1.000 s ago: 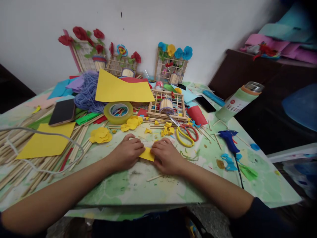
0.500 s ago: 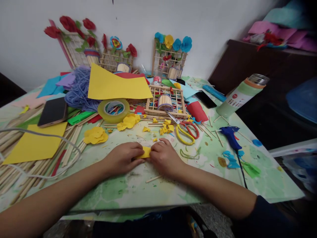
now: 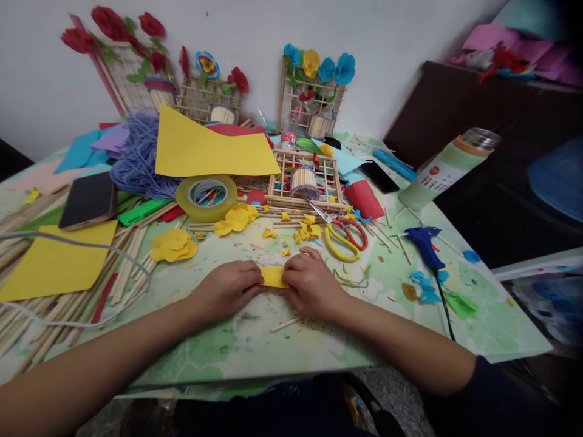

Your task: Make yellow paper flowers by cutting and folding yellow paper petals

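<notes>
Between my two hands a small strip of yellow paper (image 3: 273, 277) is held level over the table's front part. My left hand (image 3: 230, 290) pinches its left end and my right hand (image 3: 314, 285) grips its right end, with the fingers curled. Beyond my hands lie small yellow paper scraps (image 3: 307, 232) and scissors (image 3: 346, 238) with red and yellow handles. Yellow paper petals (image 3: 173, 245) rest to the left, and more petals (image 3: 234, 220) sit beside a roll of clear tape (image 3: 206, 198).
Wooden sticks (image 3: 59, 315), a phone (image 3: 88, 200) and a white cable cover the left side. At the right are a blue glue gun (image 3: 424, 246) and a green bottle (image 3: 446, 170). Stick lattices with paper flowers (image 3: 314, 91) stand at the back.
The yellow strip shows more between my hands, which have moved slightly apart. The whole view has shifted a little.
</notes>
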Demonstrator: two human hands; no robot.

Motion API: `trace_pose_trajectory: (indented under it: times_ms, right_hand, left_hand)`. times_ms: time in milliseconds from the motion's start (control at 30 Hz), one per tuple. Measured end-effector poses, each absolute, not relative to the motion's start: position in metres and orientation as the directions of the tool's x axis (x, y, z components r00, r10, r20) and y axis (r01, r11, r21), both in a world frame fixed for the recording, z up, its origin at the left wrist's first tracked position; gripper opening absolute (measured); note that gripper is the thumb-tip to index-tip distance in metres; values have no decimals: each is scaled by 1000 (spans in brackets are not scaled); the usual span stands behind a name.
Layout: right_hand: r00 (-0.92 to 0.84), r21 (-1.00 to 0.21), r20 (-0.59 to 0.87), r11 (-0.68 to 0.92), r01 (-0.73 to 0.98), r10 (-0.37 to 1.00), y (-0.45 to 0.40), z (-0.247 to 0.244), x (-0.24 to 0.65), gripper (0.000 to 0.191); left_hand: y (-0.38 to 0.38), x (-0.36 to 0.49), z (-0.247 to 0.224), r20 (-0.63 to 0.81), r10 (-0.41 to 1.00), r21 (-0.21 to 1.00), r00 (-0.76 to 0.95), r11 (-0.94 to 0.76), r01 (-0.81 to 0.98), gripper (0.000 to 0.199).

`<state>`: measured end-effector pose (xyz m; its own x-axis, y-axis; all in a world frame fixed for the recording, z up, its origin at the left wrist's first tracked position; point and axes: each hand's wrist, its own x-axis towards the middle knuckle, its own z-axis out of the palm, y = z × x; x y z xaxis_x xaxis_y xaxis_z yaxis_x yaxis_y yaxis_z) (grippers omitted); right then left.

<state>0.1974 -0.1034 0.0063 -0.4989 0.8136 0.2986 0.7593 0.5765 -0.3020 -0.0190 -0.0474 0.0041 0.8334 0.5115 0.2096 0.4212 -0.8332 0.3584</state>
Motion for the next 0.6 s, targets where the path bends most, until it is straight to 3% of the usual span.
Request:
trace_pose_trajectory:
  times_ms: [133, 233, 400, 500, 600]
  right_hand:
    - [-439, -383, 400, 581, 718, 805, -99, 4, 199, 8]
    - [-428, -376, 484, 623, 686, 763, -97, 4, 202, 10]
    - [-579, -149, 480, 712, 686, 658, -101, 6, 199, 13]
    - [-641, -4, 412, 705, 709, 647, -105, 8, 195, 17]
    - [-664, 52, 333, 690, 722, 669, -106, 10, 192, 17]
  left_hand:
    - [-42, -23, 2, 313, 596, 464, 740, -775, 428, 17]
    - [-38, -23, -1, 324, 614, 481, 720, -762, 433, 24]
    - [-41, -20, 2, 290, 579, 428, 762, -790, 438, 36]
    - [-47, -17, 8, 332, 490, 348, 806, -858, 379, 29]
    - [-51, -16, 10, 313, 377, 286, 872, -913, 292, 19]
